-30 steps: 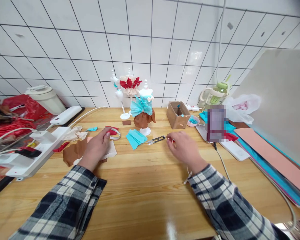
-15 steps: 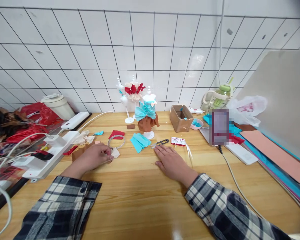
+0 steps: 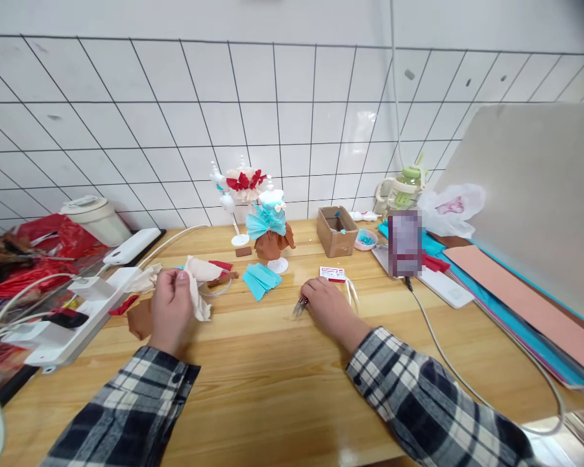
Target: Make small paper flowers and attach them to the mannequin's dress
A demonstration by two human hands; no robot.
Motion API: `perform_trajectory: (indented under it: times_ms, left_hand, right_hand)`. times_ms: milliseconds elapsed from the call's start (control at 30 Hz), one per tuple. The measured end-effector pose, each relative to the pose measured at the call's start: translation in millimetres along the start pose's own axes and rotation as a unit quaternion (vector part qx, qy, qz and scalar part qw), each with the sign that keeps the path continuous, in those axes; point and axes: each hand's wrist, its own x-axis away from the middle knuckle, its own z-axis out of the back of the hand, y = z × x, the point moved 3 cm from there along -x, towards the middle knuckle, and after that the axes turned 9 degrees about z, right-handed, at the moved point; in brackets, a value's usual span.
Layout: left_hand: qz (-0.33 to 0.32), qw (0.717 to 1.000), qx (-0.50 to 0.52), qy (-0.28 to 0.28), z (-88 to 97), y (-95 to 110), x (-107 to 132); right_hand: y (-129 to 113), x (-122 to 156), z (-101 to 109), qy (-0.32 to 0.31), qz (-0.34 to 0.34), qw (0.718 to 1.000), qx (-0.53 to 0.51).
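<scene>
My left hand (image 3: 171, 305) pinches a cream piece of crepe paper (image 3: 200, 269) and holds it up a little above the table. Under my right hand (image 3: 327, 306) lies a pair of small thread snips (image 3: 300, 307); the fingers curl over the handles, and the blades point toward me. Between the hands is a fanned stack of turquoise paper pieces (image 3: 261, 280). Behind it stands a small white dress form (image 3: 271, 224) dressed in turquoise and brown. A wire ring (image 3: 220, 290) and a red piece (image 3: 220, 266) lie partly hidden behind the cream paper.
At the back are more small dress forms (image 3: 243, 185), a cardboard box (image 3: 337, 233) and a pink bowl (image 3: 366, 240) of turquoise bits. A power strip (image 3: 73, 334) with cables runs along the left. To the right stand a phone (image 3: 405, 243) and coloured sheets (image 3: 516, 292).
My left hand has lifted the cream paper from the table. My right hand, earlier flat beside the snips, has closed over them and turned them toward me. The view has shifted slightly right.
</scene>
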Motion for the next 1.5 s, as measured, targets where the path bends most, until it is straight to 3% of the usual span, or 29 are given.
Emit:
perform_trajectory:
  times_ms: [67, 100, 167, 200, 267, 333, 400, 433, 467, 533, 600, 667, 767, 833, 933, 1067, 1300, 1400, 1500]
  left_hand:
    - [-0.044, 0.998, -0.009, 0.045, -6.7, 15.4, 7.1]
    - [-0.095, 0.995, -0.015, 0.03, -13.1, 25.5, 12.3]
    - [-0.282, 0.957, -0.066, -0.011, -29.6, 49.2, 28.8]
    - [-0.341, 0.936, -0.086, -0.01, -37.2, 58.0, 37.4]
    - [-0.401, 0.908, -0.12, 0.001, -51.1, 69.5, 51.9]
    - [-0.446, 0.885, -0.137, -0.003, -62.5, 75.3, 63.6]
    - [-0.476, 0.867, -0.146, -0.016, -69.9, 77.3, 71.6]
    - [-0.483, 0.863, -0.148, -0.019, -72.1, 77.6, 74.2]
    - [-0.484, 0.862, -0.15, -0.02, -73.4, 77.7, 75.8]
    - [-0.473, 0.869, -0.145, -0.026, -74.5, 77.9, 77.0]
    - [-0.449, 0.884, -0.113, -0.058, -74.8, 77.2, 76.0]
    - [-0.396, 0.912, -0.045, -0.097, -73.5, 74.7, 72.3]
    - [-0.283, 0.948, 0.045, -0.141, -71.6, 67.7, 64.7]
    - [-0.232, 0.95, 0.053, -0.201, -73.4, 64.1, 62.8]
    - [-0.164, 0.937, 0.062, -0.303, -76.2, 61.0, 63.7]
    - [-0.07, 0.921, 0.111, -0.366, -73.5, 59.0, 65.0]
    - [-0.014, 0.912, 0.122, -0.391, -72.9, 57.3, 65.2]
    - [-0.007, 0.897, 0.132, -0.422, -75.1, 55.8, 66.6]
    - [0.055, 0.873, 0.188, -0.447, -75.6, 52.4, 66.2]
  right_hand:
    - [-0.8, -0.4, 5.0, 0.016, -0.026, 0.999, -0.032]
    - [-1.5, -0.4, 8.0, 0.032, -0.044, 0.997, -0.058]
    - [-3.0, 0.0, 13.3, 0.083, -0.084, 0.983, -0.141]
    - [-3.6, 0.2, 14.6, 0.111, -0.103, 0.967, -0.206]
    - [-4.4, 0.8, 12.3, 0.146, -0.145, 0.898, -0.389]
    - [-7.4, 1.2, 4.0, 0.129, -0.186, 0.777, -0.587]
    - [-13.9, 1.6, -3.7, 0.083, -0.198, 0.666, -0.714]
    - [-17.5, 1.8, -6.4, 0.06, -0.193, 0.635, -0.745]
    - [-20.5, 2.0, -8.7, 0.043, -0.188, 0.624, -0.758]
    - [-23.2, 2.6, -12.4, 0.041, -0.194, 0.64, -0.743]
    - [-22.2, 2.8, -13.7, 0.074, -0.212, 0.678, -0.7]
    - [-20.3, 2.4, -10.0, 0.119, -0.196, 0.727, -0.647]
    - [-21.8, 2.2, 1.6, 0.147, -0.107, 0.81, -0.558]
    - [-25.0, 3.5, 7.0, 0.133, -0.06, 0.845, -0.514]
    - [-26.1, 5.8, 8.7, 0.124, -0.053, 0.877, -0.462]
    - [-19.0, 6.7, 6.1, 0.144, -0.083, 0.883, -0.44]
    - [-13.6, 8.9, 5.6, 0.174, -0.101, 0.883, -0.423]
    - [-13.9, 9.5, 2.5, 0.151, -0.114, 0.876, -0.443]
    - [-12.7, 9.9, 3.8, 0.156, -0.116, 0.883, -0.427]
